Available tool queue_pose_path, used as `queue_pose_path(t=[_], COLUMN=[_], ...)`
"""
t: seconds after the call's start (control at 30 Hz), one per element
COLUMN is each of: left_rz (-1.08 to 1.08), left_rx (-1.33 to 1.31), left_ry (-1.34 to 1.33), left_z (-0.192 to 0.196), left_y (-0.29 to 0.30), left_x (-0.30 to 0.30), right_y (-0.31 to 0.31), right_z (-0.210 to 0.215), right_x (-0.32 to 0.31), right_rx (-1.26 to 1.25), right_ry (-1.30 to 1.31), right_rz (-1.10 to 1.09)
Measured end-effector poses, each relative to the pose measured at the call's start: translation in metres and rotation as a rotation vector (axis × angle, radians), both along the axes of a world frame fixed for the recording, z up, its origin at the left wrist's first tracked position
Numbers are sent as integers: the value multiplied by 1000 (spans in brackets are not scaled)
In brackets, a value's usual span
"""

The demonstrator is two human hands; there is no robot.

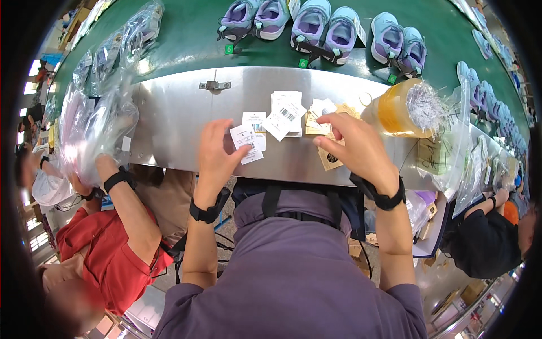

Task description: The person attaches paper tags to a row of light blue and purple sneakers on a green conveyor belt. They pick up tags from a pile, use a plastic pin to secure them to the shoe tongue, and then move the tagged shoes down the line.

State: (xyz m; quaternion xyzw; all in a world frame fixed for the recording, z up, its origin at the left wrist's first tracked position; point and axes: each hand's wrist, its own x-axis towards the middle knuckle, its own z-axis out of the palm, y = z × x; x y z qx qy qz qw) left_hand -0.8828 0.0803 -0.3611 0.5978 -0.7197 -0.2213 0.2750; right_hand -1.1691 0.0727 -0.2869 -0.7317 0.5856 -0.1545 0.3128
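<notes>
Brushed steel shelf (180,121) curves across the middle of the frame, with a green conveyor belt (192,39) running behind it along the top. On the belt stand 3 pairs of small lilac and pale-blue children's shoes (324,25), each pair beside a little green marker. The left hand (217,152), just left of centre, pinches a white paper tag with a barcode (245,142) between thumb and fingers, the tag lying on the shelf. The right hand (355,147), right of centre, has its fingers curled down onto a stack of tan cardboard hang tags (328,159), gripping them. Between and above the hands lies a loose pile of white printed labels (285,113). At the right of the frame sits an amber translucent tub (398,110). At the left edge, another person's hand (104,166) touches clear plastic bags (93,121).
</notes>
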Motion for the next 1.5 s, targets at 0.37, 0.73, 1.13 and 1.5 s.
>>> queue_pose_path(t=[0.37, 0.73, 1.13, 1.5], left_rz=[65, -54, -63, -435], left_rx=[341, 831, 717, 445], left_ry=[164, 1369, 1073, 845], left_z=[19, 40, 34, 32], left_y=[2, 10, 12, 17], left_x=[0, -68, -98, -119], right_y=[43, 73, 80, 76], right_z=[7, -41, -53, -16], right_x=[-8, -23, -23, -52], right_rx=[65, -84, -142, 339], right_ry=[-88, 176, 212, -399], right_rz=[-63, -305, -337, -418])
